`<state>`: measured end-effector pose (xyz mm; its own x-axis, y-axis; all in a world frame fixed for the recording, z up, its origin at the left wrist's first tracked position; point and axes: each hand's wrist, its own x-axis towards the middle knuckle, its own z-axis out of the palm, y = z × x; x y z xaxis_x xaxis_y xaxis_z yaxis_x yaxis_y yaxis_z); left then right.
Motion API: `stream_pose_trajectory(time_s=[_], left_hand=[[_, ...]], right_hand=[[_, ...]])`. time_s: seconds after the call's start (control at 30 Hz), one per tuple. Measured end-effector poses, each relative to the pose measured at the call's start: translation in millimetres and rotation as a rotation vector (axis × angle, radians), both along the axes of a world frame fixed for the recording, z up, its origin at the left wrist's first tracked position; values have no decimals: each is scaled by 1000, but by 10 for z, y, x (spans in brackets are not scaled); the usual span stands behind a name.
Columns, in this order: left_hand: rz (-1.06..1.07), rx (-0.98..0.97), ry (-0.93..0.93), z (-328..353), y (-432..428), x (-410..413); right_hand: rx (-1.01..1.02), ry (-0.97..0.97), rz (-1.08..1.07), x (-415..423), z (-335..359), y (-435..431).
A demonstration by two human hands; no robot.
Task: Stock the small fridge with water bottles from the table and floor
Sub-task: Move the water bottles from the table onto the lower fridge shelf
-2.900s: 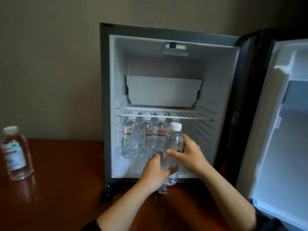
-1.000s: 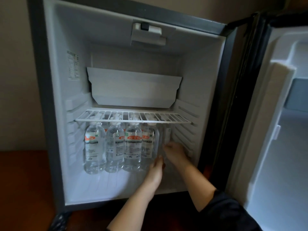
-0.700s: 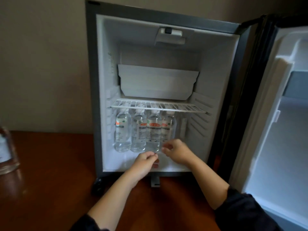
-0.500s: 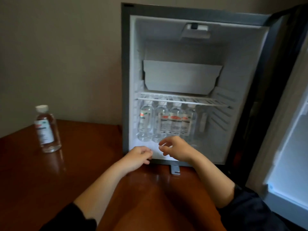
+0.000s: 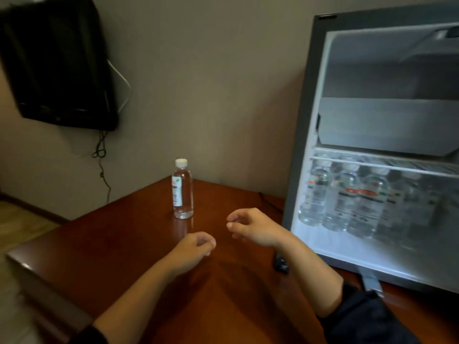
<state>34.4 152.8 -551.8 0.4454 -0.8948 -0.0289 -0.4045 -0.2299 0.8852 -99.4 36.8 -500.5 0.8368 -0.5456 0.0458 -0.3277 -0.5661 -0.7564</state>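
Observation:
The small fridge [image 5: 301,135] stands open on the right of the brown wooden table [image 5: 104,247]. Several clear water bottles [image 5: 352,204] stand in a row under its wire shelf [image 5: 382,167]. One more water bottle [image 5: 183,189] with a white cap stands upright on the table near the wall. My left hand [image 5: 196,247] and my right hand [image 5: 253,227] hover over the table between that bottle and the fridge. Both hold nothing, with fingers loosely curled; the right hand sits a little below and right of the bottle.
A black wall-mounted television [image 5: 59,63] hangs at the upper left, with cables [image 5: 101,155] trailing down the wall. The table's left edge [image 5: 22,261] drops to the floor [image 5: 17,227]. The fridge's foot [image 5: 371,281] rests on the table at the lower right.
Both hands have come out of the fridge, leaving the carried bottle in the row inside. The view has swung left, so the table bottle is now near the middle.

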Motion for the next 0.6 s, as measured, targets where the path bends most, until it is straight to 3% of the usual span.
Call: stream_pose_trajectory(time_s=[0.2,0.4,0.6], left_hand=[[193,-62,55,-119,89,603],[291,-149,170,-122,-110,1017],[329,-203,150,-96,-530,1396]], right_hand=[[136,-162,-83,820,-39,-20],[35,-227,-167,1522,62,-229],[16,-288,-149,2057,187,-421]])
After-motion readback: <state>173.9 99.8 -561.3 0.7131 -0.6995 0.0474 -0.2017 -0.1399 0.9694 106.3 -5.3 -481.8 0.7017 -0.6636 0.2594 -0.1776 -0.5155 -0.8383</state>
